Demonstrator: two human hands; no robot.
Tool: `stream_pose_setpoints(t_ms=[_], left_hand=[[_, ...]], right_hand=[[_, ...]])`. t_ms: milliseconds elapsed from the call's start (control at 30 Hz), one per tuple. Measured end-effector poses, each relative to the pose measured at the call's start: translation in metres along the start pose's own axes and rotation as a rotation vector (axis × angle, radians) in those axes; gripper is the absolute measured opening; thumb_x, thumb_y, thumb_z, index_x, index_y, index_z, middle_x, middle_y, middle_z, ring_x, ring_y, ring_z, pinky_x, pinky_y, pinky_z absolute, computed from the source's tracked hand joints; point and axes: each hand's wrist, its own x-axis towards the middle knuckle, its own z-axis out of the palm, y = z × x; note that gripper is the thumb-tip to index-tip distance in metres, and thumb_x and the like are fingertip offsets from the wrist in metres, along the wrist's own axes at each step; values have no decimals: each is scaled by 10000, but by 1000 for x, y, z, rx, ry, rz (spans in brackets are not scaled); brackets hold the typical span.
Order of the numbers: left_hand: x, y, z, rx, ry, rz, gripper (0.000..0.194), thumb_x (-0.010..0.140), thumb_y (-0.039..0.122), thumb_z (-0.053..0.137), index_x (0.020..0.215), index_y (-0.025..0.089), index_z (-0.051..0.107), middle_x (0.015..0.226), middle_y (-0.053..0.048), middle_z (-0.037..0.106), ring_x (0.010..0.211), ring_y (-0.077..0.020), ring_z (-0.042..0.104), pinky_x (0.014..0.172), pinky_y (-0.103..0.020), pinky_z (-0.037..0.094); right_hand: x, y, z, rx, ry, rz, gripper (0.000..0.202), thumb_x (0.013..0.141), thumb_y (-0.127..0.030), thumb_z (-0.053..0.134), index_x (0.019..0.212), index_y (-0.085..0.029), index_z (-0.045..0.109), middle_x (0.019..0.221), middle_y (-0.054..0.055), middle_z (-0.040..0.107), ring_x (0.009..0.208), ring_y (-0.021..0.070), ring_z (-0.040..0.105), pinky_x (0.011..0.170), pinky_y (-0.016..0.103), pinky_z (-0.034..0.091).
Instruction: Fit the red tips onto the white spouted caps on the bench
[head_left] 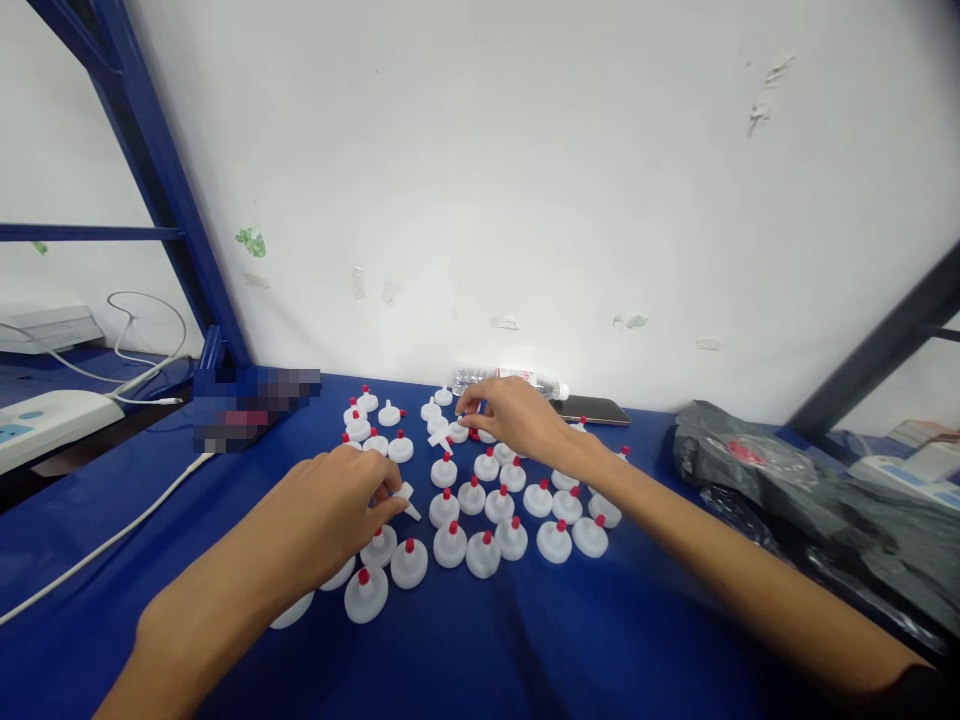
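Observation:
My left hand (pixel 341 500) is closed in a pinch on a small white plastic nozzle cap (pixel 407 503), its pointed tip tilted downward to the right. Farther back, my right hand (pixel 514 415) has thumb and fingertips bent together at the tip of another white nozzle cap (pixel 457 431). Beside that one lies a tipped-over white nozzle cap (pixel 441 438). Small red tips (pixel 474 435) show partly under my right hand. Round white nozzle caps with red tips (pixel 450 543) stand upright in groups around both hands. A few white ones without red tips (pixel 389 413) stand at the back.
A clear plastic bottle (pixel 536 384) lies along the wall, with a dark phone (pixel 592 410) to its right. Grey plastic bags (pixel 765 470) lie on the right. A white cable (pixel 112 540) crosses the blue table (pixel 480 660) on the left, near a power strip (pixel 52 425).

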Motion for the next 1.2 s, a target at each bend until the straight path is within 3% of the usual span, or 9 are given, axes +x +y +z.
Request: stream_pose_setpoints(t_ms=[267,400,533,633,767,900,1033,1100,1200], left_hand=[[-1,0,0,6,-7,17,224,896,241,563,739,271,721,775,-19,736,695,-217,672,587,-298,343],[-2,0,3,-13,-7,8,196,937,365,589,857,277,745,842,-28,748,779,-248,682,641,-322,378],[-4,2,5,-17,-18,18,459,1030,507,413,781,250,700,824,-56,728,784,-265,675,668,-355,386],[-5,4,5,-16,1,45,505,1042,534,371,779,248,694,816,-60,727,788,-271,673,667,-361,386],[-3,4,7,2,-1,45,347,1013,414,481,857,271,756,797,-46,737,786,-269,690,631,-338,379],[1,2,10,17,21,107,315,997,292,482,834,264,750,830,-36,755,791,-254,701,636,-329,381],[3,3,8,-2,3,122,286,977,283,480,837,252,728,891,-41,749,839,-250,697,664,-334,404],[2,5,3,-22,42,109,291,999,331,448,914,254,716,1011,-47,735,872,-250,688,692,-347,420],[-1,10,-6,-44,195,75,325,1034,392,375,988,249,663,1146,-51,695,865,-243,668,717,-370,428]], right_hand=[[-3,-10,-3,-2,36,-32,184,1010,-335,646,1005,-202,772,788,13,771,657,141,668,629,273,419],[-4,-13,-4,-10,46,-50,186,1022,-336,629,1035,-205,761,758,2,765,642,135,659,613,265,399],[-5,-16,-4,-21,47,-62,164,1014,-316,636,1013,-214,765,809,1,780,675,137,673,606,264,385],[-5,-19,-5,-32,44,-64,158,1008,-310,641,1005,-218,769,837,4,786,679,139,672,601,266,377],[-6,-24,-6,-31,45,-58,159,1010,-293,630,1010,-219,771,825,4,786,689,141,671,622,268,386],[-5,-25,-5,-11,46,-58,145,994,-265,647,978,-209,780,862,13,793,710,148,669,628,277,383],[-4,-25,-5,48,48,-53,122,965,-221,676,932,-197,791,863,27,795,729,167,674,641,291,390],[-4,-28,-7,115,53,-50,107,960,-225,690,939,-201,793,882,27,799,746,164,687,670,290,424],[-5,-34,-11,271,43,-53,132,962,-307,710,1013,-214,788,931,20,804,744,142,705,688,270,492]])
